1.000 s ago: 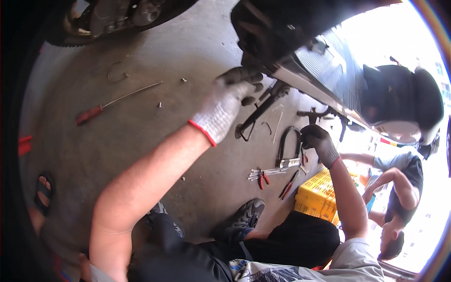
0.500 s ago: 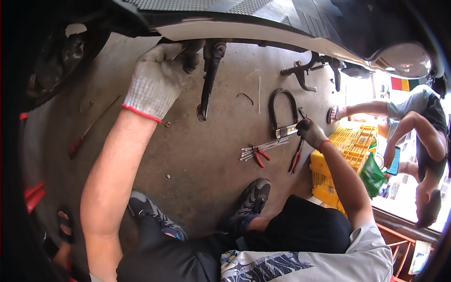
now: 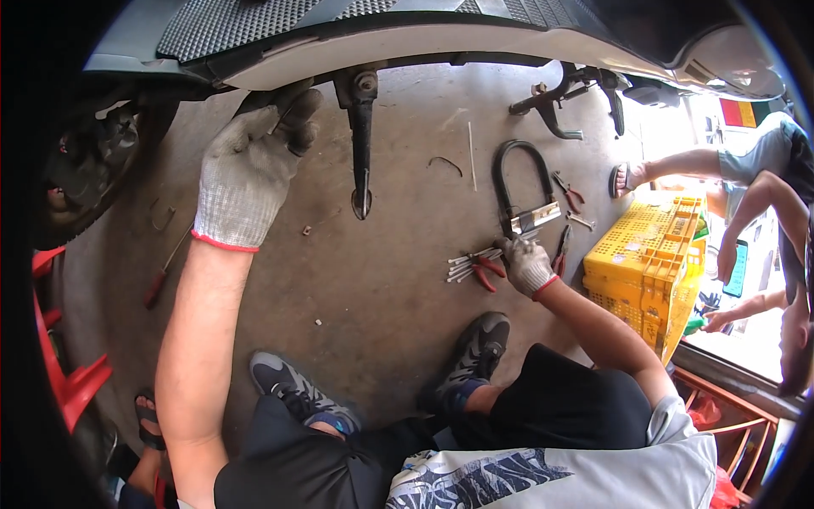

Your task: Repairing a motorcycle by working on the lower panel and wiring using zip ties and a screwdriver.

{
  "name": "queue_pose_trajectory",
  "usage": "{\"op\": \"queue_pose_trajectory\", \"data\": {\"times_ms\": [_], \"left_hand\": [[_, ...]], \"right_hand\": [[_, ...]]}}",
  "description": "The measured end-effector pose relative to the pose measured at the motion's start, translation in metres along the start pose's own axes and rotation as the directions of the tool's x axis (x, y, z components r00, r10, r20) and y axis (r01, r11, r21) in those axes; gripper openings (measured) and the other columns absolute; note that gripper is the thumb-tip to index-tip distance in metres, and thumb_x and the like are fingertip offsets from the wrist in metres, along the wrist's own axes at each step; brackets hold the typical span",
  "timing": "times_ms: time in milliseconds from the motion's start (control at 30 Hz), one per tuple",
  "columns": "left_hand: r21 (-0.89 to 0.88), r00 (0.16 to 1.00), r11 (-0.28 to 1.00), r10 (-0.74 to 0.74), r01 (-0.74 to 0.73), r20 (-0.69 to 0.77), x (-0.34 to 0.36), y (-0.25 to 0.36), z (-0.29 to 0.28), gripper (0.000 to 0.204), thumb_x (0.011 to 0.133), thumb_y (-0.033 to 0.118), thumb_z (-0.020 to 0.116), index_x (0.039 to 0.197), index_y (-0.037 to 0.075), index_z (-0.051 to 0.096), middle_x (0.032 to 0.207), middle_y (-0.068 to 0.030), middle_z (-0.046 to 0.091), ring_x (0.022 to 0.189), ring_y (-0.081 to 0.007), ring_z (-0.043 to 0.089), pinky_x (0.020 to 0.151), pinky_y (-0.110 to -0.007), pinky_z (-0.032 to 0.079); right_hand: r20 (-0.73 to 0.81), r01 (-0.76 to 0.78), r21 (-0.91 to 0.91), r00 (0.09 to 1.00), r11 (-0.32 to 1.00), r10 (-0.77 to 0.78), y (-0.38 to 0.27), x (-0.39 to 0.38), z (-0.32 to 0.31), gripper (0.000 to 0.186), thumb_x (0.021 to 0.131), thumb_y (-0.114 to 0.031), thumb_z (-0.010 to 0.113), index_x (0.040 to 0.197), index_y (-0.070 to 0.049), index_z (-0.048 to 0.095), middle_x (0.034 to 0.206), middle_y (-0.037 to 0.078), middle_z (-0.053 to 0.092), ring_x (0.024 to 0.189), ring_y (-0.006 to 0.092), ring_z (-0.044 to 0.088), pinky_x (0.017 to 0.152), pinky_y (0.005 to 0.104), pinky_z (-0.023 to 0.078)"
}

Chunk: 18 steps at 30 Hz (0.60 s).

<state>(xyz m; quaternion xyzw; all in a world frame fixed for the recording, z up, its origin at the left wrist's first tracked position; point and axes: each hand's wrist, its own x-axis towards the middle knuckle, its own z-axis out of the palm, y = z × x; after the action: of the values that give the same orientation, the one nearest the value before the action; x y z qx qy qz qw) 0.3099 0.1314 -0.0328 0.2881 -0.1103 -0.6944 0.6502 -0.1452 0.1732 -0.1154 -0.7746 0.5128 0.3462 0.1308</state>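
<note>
1. Since the left hand (image 3: 250, 165) is up against the lower lip of the scooter's white side panel (image 3: 373, 55), fingers bent and half open, I can't tell if it's gripping anything.
2. Right hand (image 3: 527, 265) is low over the floor (image 3: 381, 288), fingers curled down by the right-hand ends of some thin pale rods (image 3: 464, 271). Can't say whether it's pinching one.
3. The rods lie toward the floor's right edge. My guess: light, stiff, kinda rolly, so pinch one mid-shank.
4. The red-handled pliers (image 3: 484, 279) overlap them. Probably heavier and hard to hurt; grab the handles.
5. Black U-lock (image 3: 534, 218) is just past the right hand. Likely hefty and rigid, shackle maybe slick, so I'd take the crossbar.
6. That panel looks like stiff plastic that could crack; support its bottom lip.
7. Farther right, a yellow crate (image 3: 632, 254) sits near the floor's doorway edge.
</note>
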Motion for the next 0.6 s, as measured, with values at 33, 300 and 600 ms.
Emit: {"op": "queue_pose_trajectory", "data": {"times_ms": [33, 300, 600], "left_hand": [[-0.001, 1.000, 1.000, 0.004, -0.004, 0.001, 0.000, 0.000, 0.001, 0.040, 0.093, 0.008, 0.050, 0.132, 0.001, 0.055, 0.131, -0.0153, 0.062, 0.114, -0.0244, 0.061, 0.091, -0.037, 0.045], [0.070, 1.000, 0.997, 0.013, -0.014, 0.022, -0.007, 0.001, 0.001, 0.043, 0.091, 0.010, 0.049, 0.133, 0.004, 0.056, 0.136, -0.0126, 0.060, 0.113, -0.0226, 0.060, 0.089, -0.036, 0.042], [0.093, 0.999, 0.996, 0.003, 0.001, -0.036, -0.017, -0.009, -0.016, 0.042, 0.092, 0.011, 0.049, 0.133, 0.004, 0.056, 0.124, -0.0101, 0.065, 0.109, -0.0214, 0.060, 0.089, -0.037, 0.044]], "right_hand": [[-0.013, 0.022, -0.052, 1.000, 0.998, -0.023, -0.001, 0.005, 0.007, 0.032, 0.094, -0.024, 0.055, 0.124, -0.012, 0.058, 0.117, 0.017, 0.063, 0.100, 0.0349, 0.067, 0.081, 0.0449, 0.056], [-0.110, 0.263, -0.203, 0.951, 0.943, -0.289, -0.005, 0.023, 0.004, 0.025, 0.090, -0.028, 0.059, 0.098, -0.004, 0.064, 0.106, 0.017, 0.064, 0.087, 0.0321, 0.069, 0.072, 0.0446, 0.056], [-0.087, 0.127, 0.346, 0.991, 0.930, -0.103, -0.018, 0.003, -0.036, 0.026, 0.091, -0.022, 0.060, 0.111, -0.005, 0.064, 0.104, 0.021, 0.067, 0.099, 0.0389, 0.067, 0.083, 0.0485, 0.054]]}}
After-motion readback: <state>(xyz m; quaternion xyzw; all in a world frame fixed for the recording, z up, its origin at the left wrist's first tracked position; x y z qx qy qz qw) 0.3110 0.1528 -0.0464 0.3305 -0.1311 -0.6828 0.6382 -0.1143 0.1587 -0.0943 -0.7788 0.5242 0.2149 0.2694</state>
